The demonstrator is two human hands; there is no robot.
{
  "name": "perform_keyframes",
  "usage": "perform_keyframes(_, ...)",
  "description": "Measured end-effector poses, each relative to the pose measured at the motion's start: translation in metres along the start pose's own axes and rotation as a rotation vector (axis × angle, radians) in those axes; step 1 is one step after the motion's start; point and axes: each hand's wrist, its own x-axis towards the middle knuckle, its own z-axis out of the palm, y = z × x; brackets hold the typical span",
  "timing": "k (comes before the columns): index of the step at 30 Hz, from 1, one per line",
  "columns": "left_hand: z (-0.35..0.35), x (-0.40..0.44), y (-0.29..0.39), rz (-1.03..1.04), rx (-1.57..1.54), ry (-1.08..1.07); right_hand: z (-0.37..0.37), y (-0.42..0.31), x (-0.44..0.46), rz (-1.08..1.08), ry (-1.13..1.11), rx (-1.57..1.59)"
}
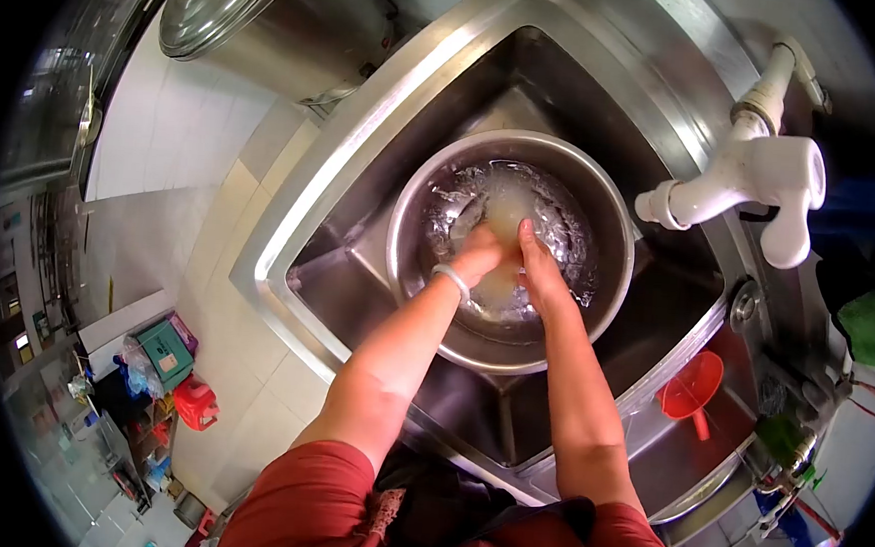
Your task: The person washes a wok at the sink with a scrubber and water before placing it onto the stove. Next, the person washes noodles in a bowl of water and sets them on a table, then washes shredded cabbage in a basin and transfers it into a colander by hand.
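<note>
A round metal basin [607, 324] holds clear, rippling water [571, 227]. Both my hands are in it, close together near the middle. Between and beyond them is a pale, yellowish-white, cloudy mass [506, 213] under the water, its kind unclear. My left hand [479, 253], with a light bangle [451, 276] on the wrist, curls its fingers inward against the mass. My right hand [541, 267] faces it, thumb up and the other fingers curled down, partly hidden by the water. Whatever the fingers grip cannot be made out.
The basin stands inside a deep steel sink [352, 354]. A white tap [744, 182] reaches in from the right. A red scoop [692, 389] lies on the right ledge. A large lidded steel pot [272, 33] stands at upper left, and a red jug [195, 403] on the floor side.
</note>
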Motion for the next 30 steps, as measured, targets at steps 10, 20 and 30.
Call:
perform_keyframes(10, -0.025, 0.006, -0.042, 0.171, 0.509, 0.358, -0.075, 0.071, 0.059, -0.430, 0.682, -0.829)
perform_keyframes(20, -0.007, 0.003, -0.054, 0.112, 0.406, 0.445, 0.018, 0.039, 0.006, -0.442, 0.138, -0.730)
perform_keyframes(30, 0.022, -0.017, -0.035, 0.026, 0.803, 0.498, -0.108, 0.027, -0.026, -0.078, 0.901, -0.638)
